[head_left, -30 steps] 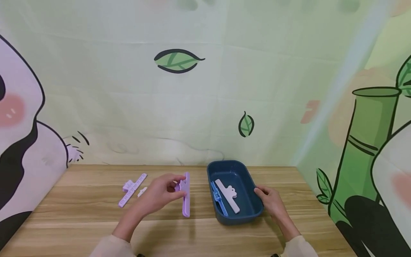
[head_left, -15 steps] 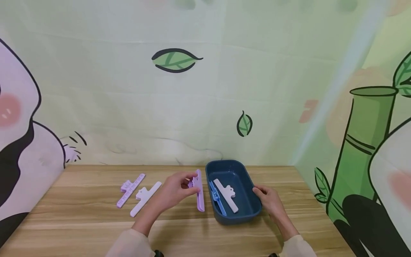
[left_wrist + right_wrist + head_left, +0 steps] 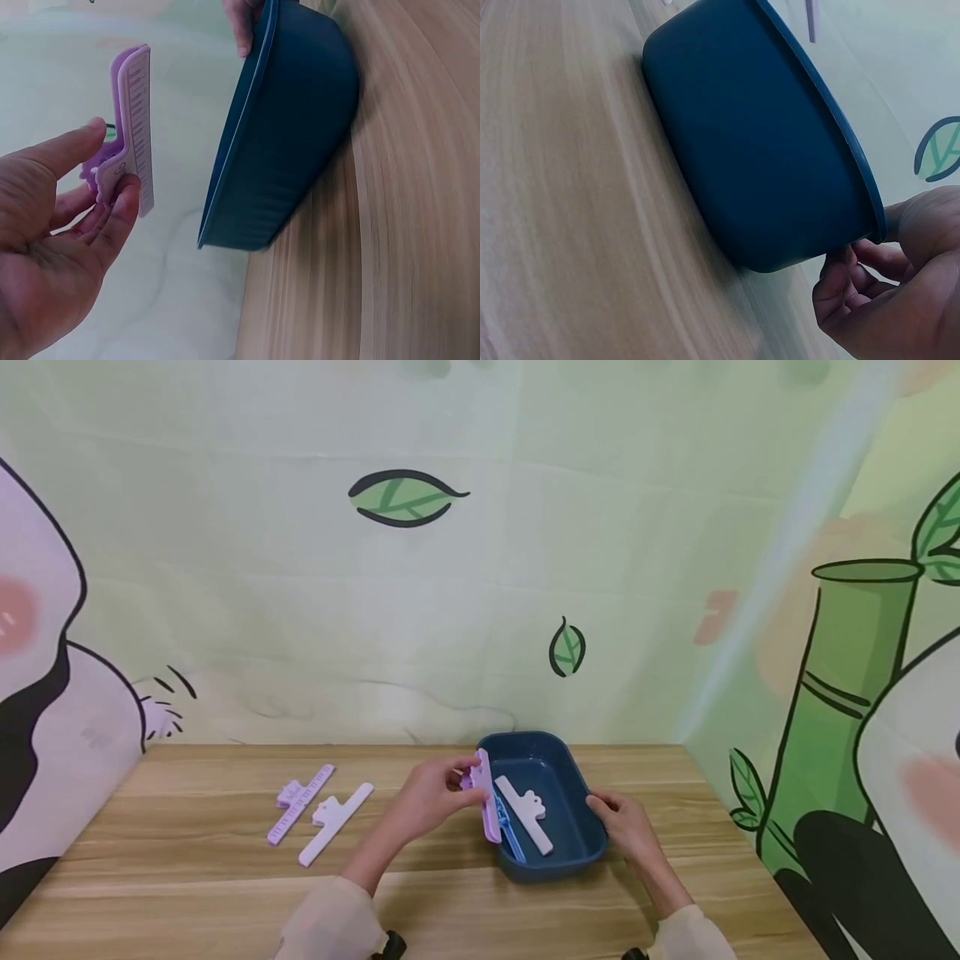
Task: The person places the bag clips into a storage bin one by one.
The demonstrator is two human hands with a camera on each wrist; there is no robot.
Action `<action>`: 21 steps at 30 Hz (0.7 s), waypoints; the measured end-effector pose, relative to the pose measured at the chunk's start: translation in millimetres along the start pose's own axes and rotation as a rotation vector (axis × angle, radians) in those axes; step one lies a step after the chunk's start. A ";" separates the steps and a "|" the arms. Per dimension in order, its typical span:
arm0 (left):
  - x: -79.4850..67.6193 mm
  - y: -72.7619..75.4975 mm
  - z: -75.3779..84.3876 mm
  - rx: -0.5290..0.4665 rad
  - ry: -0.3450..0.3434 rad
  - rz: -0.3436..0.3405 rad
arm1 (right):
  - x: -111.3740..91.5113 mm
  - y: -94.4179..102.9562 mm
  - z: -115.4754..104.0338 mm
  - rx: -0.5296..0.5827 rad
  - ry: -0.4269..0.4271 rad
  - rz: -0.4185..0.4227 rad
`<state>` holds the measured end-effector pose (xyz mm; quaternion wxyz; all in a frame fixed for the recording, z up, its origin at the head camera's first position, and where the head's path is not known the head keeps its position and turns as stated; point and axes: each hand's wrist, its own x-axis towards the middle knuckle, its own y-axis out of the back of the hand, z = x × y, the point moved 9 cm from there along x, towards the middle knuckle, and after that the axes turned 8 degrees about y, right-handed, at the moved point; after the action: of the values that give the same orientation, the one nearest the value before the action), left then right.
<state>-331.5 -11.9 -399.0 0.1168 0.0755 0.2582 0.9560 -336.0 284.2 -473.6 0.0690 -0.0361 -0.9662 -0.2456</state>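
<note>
Wood-grain table [image 3: 217, 893] | navy bin [image 3: 568, 810] | lilac clip [image 3: 302, 805] | white clip [image 3: 336, 825]

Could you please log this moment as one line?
left hand: pinches purple clip | right hand: grips navy bin | inside: white clip, blue clip

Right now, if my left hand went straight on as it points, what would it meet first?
The blue tub seems first in line, though depth is unclear: the purple clip in your left hand looks higher, so it might pass over.
</note>
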 end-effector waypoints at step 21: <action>21.6 -42.0 13.7 0.039 0.003 -0.059 | -0.3 2.2 -1.2 0.014 0.004 0.017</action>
<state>-341.6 35.5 -407.0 0.1432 0.0685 0.2791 0.9471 -335.3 285.6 -471.5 0.0732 -0.0432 -0.9675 -0.2383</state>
